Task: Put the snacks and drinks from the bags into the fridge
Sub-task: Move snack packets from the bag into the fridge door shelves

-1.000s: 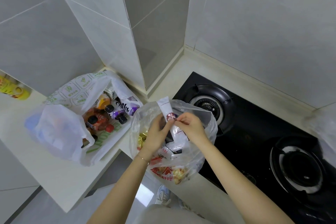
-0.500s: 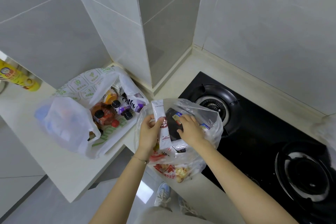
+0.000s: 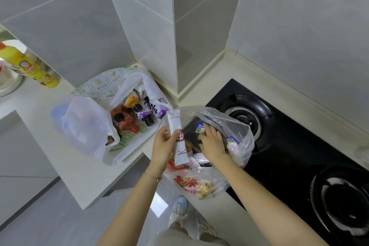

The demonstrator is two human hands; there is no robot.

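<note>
On the edge of a pale kitchen counter (image 3: 79, 181), beside a black glass gas hob (image 3: 289, 156), a clear plastic bag of snacks (image 3: 235, 124) is set. A long white sachet with a red emblem (image 3: 178, 138) is gripped by the left hand (image 3: 162, 146) over the bag's mouth. The right hand (image 3: 212, 143) is sunk into the bag upon a dark packet (image 3: 191, 130); its fingertips are partly hidden, so a grip cannot be confirmed. The lower packets are blurred by the film. Further left, capped drink bottles (image 3: 142, 113) are held in a white carrier bag with green print (image 3: 83, 126). A yellow bottle (image 3: 30, 66) is cut off at the left edge. Grey wall tiles (image 3: 79, 26) are seen behind.
</note>
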